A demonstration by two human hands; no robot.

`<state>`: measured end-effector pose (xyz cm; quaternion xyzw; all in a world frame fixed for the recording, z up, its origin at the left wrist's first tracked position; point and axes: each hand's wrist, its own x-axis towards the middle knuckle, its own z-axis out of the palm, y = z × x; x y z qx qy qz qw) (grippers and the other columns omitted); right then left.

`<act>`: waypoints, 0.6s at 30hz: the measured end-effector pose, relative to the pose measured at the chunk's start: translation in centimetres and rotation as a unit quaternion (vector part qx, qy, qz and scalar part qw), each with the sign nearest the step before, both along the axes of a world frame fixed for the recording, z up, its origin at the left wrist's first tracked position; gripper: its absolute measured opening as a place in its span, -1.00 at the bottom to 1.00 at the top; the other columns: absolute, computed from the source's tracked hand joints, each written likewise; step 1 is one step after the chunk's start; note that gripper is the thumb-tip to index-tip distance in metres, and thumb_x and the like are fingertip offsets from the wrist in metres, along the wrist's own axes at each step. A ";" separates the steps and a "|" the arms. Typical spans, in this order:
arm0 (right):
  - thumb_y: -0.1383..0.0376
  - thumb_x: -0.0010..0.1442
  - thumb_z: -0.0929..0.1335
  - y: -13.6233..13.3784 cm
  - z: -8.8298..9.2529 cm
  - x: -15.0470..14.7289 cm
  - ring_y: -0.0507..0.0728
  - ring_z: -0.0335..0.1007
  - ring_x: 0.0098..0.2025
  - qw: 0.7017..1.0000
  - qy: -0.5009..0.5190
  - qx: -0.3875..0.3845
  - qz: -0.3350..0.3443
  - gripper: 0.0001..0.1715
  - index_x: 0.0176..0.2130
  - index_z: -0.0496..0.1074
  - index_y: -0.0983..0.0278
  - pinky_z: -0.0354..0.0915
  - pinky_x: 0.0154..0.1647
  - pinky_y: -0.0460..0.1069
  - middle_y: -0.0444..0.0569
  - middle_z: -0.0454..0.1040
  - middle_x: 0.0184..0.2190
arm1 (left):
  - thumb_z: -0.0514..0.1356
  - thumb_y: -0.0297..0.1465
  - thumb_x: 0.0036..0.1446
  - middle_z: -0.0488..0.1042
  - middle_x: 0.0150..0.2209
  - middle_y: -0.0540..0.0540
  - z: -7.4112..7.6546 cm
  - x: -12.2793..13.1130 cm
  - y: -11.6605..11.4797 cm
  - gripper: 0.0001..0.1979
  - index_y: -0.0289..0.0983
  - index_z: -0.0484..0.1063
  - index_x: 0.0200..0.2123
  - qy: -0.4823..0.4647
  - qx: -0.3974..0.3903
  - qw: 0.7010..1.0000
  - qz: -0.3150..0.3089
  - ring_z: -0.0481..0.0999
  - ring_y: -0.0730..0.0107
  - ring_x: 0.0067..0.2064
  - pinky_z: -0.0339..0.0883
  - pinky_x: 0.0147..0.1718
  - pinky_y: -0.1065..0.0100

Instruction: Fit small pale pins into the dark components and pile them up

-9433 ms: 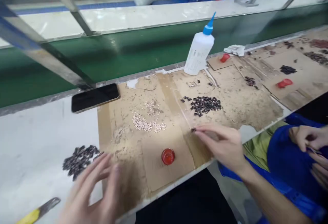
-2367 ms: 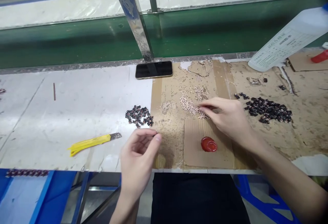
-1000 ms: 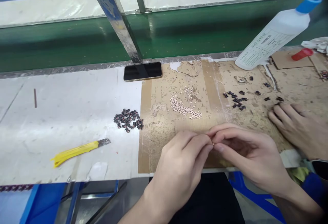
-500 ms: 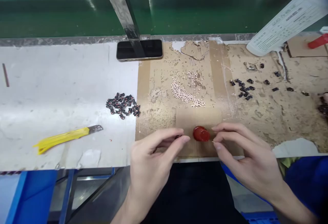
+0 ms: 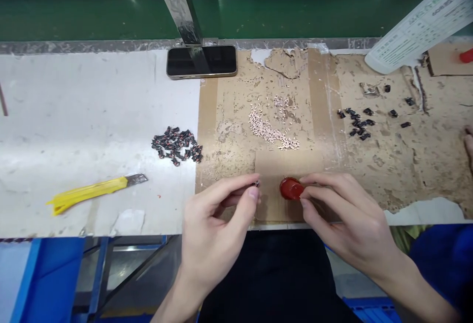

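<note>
My left hand (image 5: 218,219) is closed in a pinch on a small black part (image 5: 256,183), mostly hidden by the fingertips. My right hand (image 5: 343,214) is also pinched, its fingertips at the right edge of a small red cup (image 5: 291,188). The tiny copper-coloured piece seen in those fingers earlier is now barely visible. The cup sits on a cardboard piece (image 5: 271,163) between my hands. Behind it lies a heap of tiny copper-coloured pieces (image 5: 269,131). A pile of small black parts (image 5: 176,145) lies on the white surface to the left.
A yellow utility knife (image 5: 92,192) lies at the left with its blade out. At the back are a phone (image 5: 218,61) beside a metal post (image 5: 177,3) and a white bottle (image 5: 410,27). More black parts (image 5: 358,123) lie at right, near another person's hand (image 5: 469,143).
My right fingertips have moved left to the red cup. My left hand has drawn slightly left and turned. Some black parts at far right are gone from view. The camera view has shifted slightly.
</note>
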<state>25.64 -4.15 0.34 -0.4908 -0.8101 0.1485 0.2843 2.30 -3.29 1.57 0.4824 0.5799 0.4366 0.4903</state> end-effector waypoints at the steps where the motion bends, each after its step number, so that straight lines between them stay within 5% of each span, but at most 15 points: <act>1: 0.55 0.28 0.43 -0.1 0.2 0.1 0.12 0.48 -0.02 1.000 0.012 -0.010 -0.007 -0.76 -0.11 0.48 0.28 0.39 0.05 0.04 0.05 0.54 -0.05 | 0.33 -0.49 0.32 0.71 -0.25 0.09 0.1 0.1 0.1 -0.77 -0.05 0.72 -0.10 -0.007 0.001 1.000 -0.008 0.70 0.58 -0.28 0.58 -0.19 0.65; 6: 0.44 0.35 0.42 -0.6 1.5 0.3 0.01 0.54 -0.05 0.971 0.178 -0.142 -0.080 -0.84 -0.22 0.51 0.16 0.46 -0.03 -0.13 -0.09 0.54 -0.07 | 0.32 -0.53 0.30 0.66 -0.27 0.03 1.2 2.1 0.7 -0.82 -0.16 0.72 -0.18 -0.119 -0.090 0.986 -0.081 0.65 0.58 -0.34 0.55 -0.32 0.64; 11: 0.37 0.41 0.40 -0.9 2.4 0.1 -0.03 0.62 -0.08 0.900 0.348 -0.243 -0.097 -0.85 -0.22 0.51 0.12 0.52 -0.04 -0.23 -0.16 0.59 -0.08 | 0.39 -0.51 0.24 0.66 -0.41 0.04 1.8 4.3 1.1 -0.92 -0.23 0.68 -0.25 -0.287 -0.226 0.925 -0.106 0.66 0.56 -0.37 0.56 -0.30 0.62; 18: 0.36 0.39 0.42 -1.0 2.6 0.0 -0.05 0.59 -0.12 0.882 0.382 -0.259 -0.092 -0.86 -0.21 0.55 0.11 0.53 -0.11 -0.26 -0.15 0.58 -0.12 | 0.42 -0.46 0.24 0.69 -0.40 0.02 1.7 4.5 1.2 -0.95 -0.23 0.72 -0.27 -0.281 -0.240 0.920 -0.128 0.65 0.58 -0.37 0.53 -0.31 0.64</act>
